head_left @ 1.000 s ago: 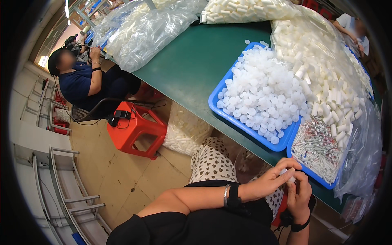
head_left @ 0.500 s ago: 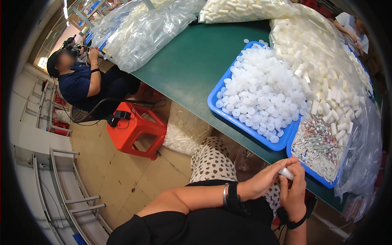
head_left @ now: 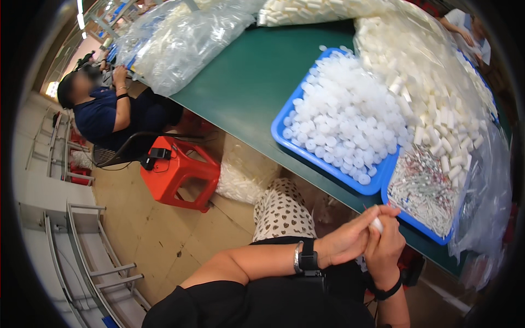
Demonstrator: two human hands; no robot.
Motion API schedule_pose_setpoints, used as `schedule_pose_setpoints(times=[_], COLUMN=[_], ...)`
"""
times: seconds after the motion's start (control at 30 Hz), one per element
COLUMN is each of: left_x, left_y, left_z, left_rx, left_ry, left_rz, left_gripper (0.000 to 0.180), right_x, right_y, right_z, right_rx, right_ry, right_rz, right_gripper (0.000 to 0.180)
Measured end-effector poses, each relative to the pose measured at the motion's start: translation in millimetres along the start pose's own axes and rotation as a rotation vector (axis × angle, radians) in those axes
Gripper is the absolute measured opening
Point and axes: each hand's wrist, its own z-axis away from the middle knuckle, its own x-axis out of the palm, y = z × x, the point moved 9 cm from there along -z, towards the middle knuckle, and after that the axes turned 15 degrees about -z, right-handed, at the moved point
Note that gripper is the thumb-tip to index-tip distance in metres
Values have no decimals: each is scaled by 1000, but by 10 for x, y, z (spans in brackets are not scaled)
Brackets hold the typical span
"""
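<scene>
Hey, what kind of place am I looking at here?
Most likely a small factory assembly bench. A long green table carries a blue tray heaped with white plastic caps, big clear bags of parts, and another seated worker beside it.
</scene>
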Motion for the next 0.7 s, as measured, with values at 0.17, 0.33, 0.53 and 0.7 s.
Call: schedule_pose_setpoints(times=[0.17,0.33,0.53,0.7], left_x=[23,-25,26,4], left_y=[163,26,64,155], left_z=[49,73,79,57], left_rx=[-37,-48,36,39], left_ry=[11,34,28,118], left_rz=[-73,-85,-27,-126], left_gripper=[52,48,45,56], right_x=[-5,11,87,87], right_y=[74,33,-19,109], right_z=[-11,65,68,49], right_rx=[46,-18,3,81], right_ry=[-6,-128,-71,-25], right_rz=[-180,-82,-60,-211], right_gripper=[22,24,22,26])
